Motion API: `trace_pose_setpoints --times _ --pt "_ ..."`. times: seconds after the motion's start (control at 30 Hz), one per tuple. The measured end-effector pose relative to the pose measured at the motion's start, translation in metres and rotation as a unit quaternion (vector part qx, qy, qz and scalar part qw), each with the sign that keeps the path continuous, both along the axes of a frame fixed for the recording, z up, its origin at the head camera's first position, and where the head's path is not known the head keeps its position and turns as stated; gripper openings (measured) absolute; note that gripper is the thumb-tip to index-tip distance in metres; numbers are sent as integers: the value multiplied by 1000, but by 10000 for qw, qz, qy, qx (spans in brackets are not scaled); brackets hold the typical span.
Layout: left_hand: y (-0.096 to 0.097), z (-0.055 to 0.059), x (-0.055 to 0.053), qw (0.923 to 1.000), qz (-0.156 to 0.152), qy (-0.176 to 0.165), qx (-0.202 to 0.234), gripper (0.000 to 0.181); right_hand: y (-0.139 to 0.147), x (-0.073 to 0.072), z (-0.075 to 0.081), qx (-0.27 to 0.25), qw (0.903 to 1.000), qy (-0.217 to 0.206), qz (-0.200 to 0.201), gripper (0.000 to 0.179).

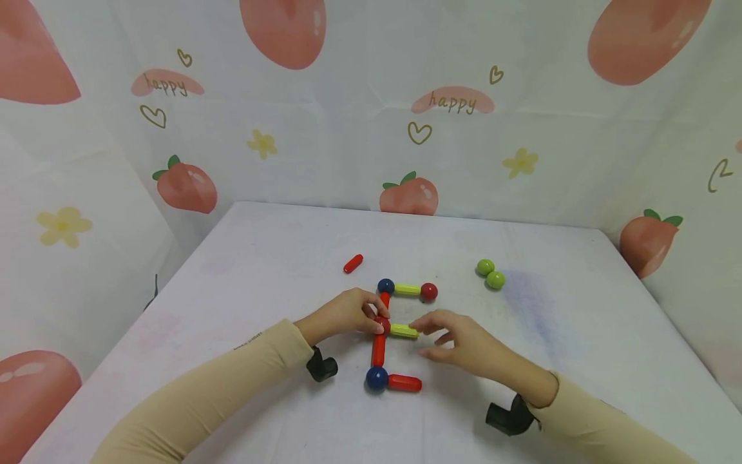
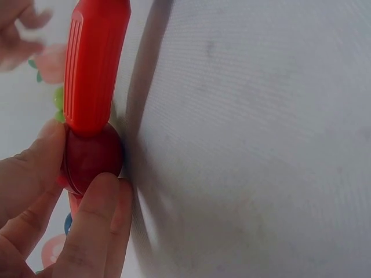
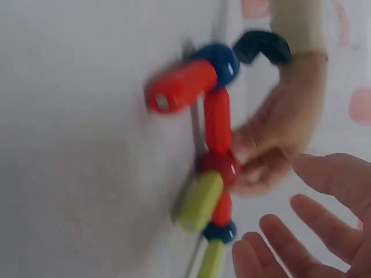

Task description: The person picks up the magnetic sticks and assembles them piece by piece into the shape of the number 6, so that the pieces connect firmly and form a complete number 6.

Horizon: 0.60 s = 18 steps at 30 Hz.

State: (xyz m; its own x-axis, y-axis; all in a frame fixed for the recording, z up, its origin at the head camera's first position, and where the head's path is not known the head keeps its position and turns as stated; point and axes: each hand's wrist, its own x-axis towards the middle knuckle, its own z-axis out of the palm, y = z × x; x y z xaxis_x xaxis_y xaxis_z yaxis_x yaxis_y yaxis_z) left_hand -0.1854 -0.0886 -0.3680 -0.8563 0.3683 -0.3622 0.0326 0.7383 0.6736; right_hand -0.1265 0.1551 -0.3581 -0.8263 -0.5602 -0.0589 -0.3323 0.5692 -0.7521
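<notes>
On the table lies an E-shaped figure of rods and balls. My left hand (image 1: 346, 311) pinches the red ball (image 2: 95, 155) at its middle between thumb and fingers. Red rods (image 1: 379, 351) run from this ball to a blue ball (image 1: 377, 378) at the near end and another blue ball (image 1: 386, 287) at the far end. A yellow-green rod (image 1: 404, 330) sticks out rightward from the held ball. Just past its free end is my right hand (image 1: 464, 341), fingers spread and holding nothing. The near blue ball bears a red rod (image 1: 404, 383) pointing right.
Another yellow-green rod (image 1: 408, 290) joins the far blue ball to a second red ball (image 1: 429, 292). A loose red rod (image 1: 353, 263) lies behind the figure. Two green balls (image 1: 495, 280) sit together at the back right. A printed cloth (image 1: 336, 129) hangs behind the table.
</notes>
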Motion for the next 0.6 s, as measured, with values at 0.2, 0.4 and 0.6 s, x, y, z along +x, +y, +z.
trace_pose_setpoints --times 0.2,0.4,0.6 --pt "0 0 0 10000 56 -34 -22 21 25 -20 8 -122 9946 742 -718 45" --pt "-1 -1 -1 9999 93 -39 -32 21 53 -40 18 -150 9819 925 -1647 48" --pt "-1 -2 -1 9999 92 -9 -59 22 75 -57 11 -162 9645 892 -2479 50"
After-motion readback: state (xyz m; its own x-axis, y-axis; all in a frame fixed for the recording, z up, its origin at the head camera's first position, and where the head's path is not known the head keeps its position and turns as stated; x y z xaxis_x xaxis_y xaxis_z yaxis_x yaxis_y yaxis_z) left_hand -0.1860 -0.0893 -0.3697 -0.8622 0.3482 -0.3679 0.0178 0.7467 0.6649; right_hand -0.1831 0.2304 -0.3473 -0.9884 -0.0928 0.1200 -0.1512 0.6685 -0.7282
